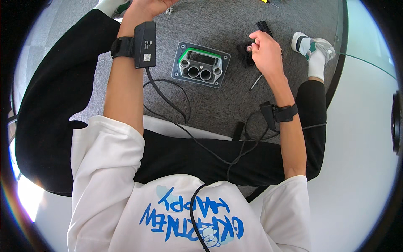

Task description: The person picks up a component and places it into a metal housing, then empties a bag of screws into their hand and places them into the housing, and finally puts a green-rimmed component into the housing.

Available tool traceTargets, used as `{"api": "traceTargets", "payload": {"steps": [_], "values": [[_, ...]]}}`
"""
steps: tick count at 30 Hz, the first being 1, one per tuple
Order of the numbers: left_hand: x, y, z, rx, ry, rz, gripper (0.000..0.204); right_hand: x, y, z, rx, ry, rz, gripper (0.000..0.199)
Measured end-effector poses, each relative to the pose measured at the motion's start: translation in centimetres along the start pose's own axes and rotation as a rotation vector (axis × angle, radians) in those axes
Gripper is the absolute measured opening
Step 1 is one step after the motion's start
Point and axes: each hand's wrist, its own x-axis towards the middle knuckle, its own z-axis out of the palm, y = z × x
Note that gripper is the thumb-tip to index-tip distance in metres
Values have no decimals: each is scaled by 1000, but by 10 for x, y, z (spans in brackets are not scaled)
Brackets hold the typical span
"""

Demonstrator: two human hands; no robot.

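Observation:
My right hand (268,52) has its fingers curled in a pinch beside a black part (245,53) on the carpet. A small round piece (249,48) shows at the fingertips; I cannot make out what it is. Under the right wrist a thin metal rod (255,82) sticks out, its other end hidden. My left hand (152,5) is at the top edge with its fingers mostly cut off, near some small metal pieces (169,10). Between the arms lies a grey metal housing (179,63) with round bores, a rectangular opening and a green line along its rim.
A black ribbed piece (264,28) lies just beyond the right hand. At the top edge is a yellow-handled tool (265,1). Black cables (197,143) run from the wrist devices across my lap. My legs flank the grey carpet (218,109); a glass edge (365,63) stands at right.

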Motion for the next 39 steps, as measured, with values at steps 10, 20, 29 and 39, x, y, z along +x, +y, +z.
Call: {"api": "traceTargets", "payload": {"steps": [10, 20, 29, 39], "values": [[1, 1, -3, -24, 21, 20, 19, 2, 24, -17, -42, -42, -428, 31], [1, 0, -2, -28, 13, 21, 21, -19, 23, 12, -17, 105, -40, 42], [4, -3, -1, -36, 43, 30, 21, -27, 19, 22, -40, 138, -7, 55], [4, -1, -7, -49, 30, 29, 22, -24, 12, 29, 85, 190, 20, 45]]}}
